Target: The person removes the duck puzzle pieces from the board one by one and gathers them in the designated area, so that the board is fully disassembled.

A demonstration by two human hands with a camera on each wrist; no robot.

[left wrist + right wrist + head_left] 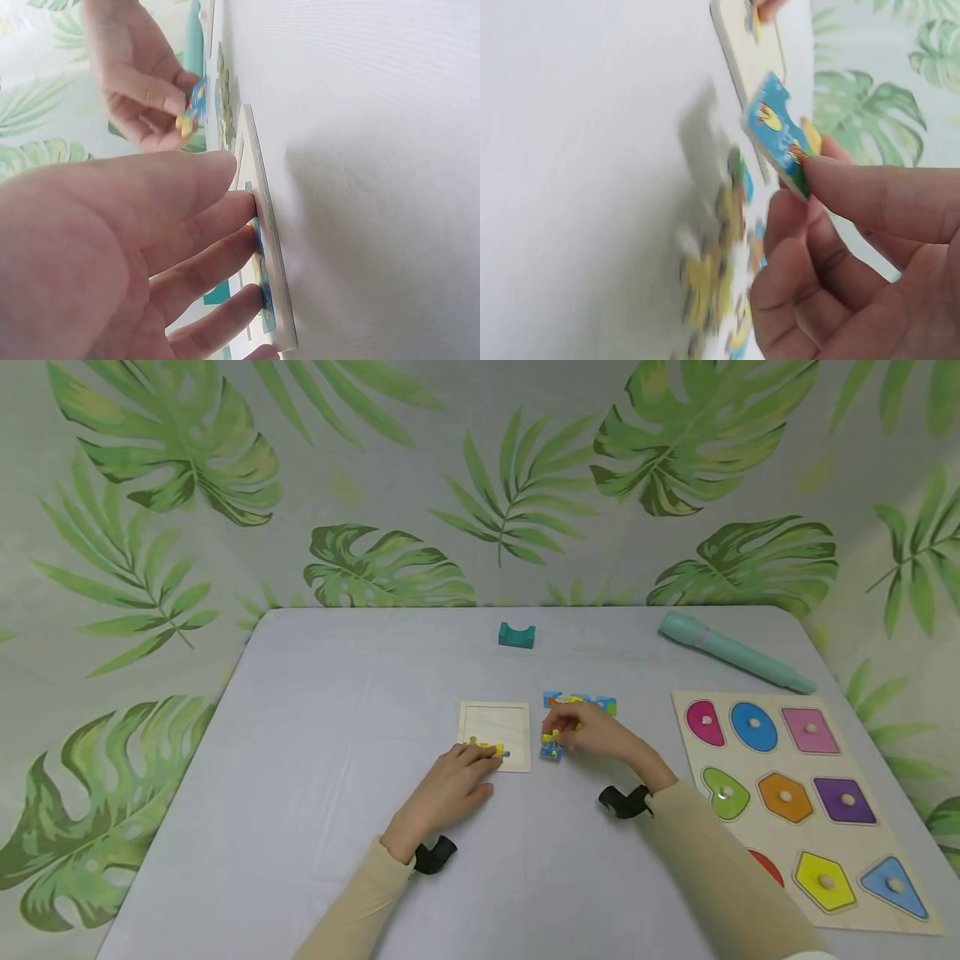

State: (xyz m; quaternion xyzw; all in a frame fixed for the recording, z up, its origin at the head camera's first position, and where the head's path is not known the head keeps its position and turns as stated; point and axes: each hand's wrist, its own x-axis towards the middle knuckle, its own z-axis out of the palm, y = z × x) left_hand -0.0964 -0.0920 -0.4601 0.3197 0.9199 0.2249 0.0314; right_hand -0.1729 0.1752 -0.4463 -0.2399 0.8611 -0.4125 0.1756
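Observation:
My right hand point(596, 731) pinches a blue and yellow jigsaw puzzle piece point(776, 131) between thumb and fingers, lifted above the table. My left hand point(450, 781) rests its fingertips on puzzle pieces point(491, 749) lying along the near edge of a square wooden puzzle tray point(495, 722). In the left wrist view its fingers point(202, 262) are nearly straight, reaching over the tray's rim. Loose puzzle pieces point(609, 704) lie right of the tray, partly hidden under my right hand; several show blurred in the right wrist view.
A wooden board point(735, 760) with knobbed coloured shapes lies on the right, partly under my right sleeve. Behind it is a mint-green tube-shaped object point(735, 652). A small teal block point(517, 636) with a curved notch stands near the table's far edge.

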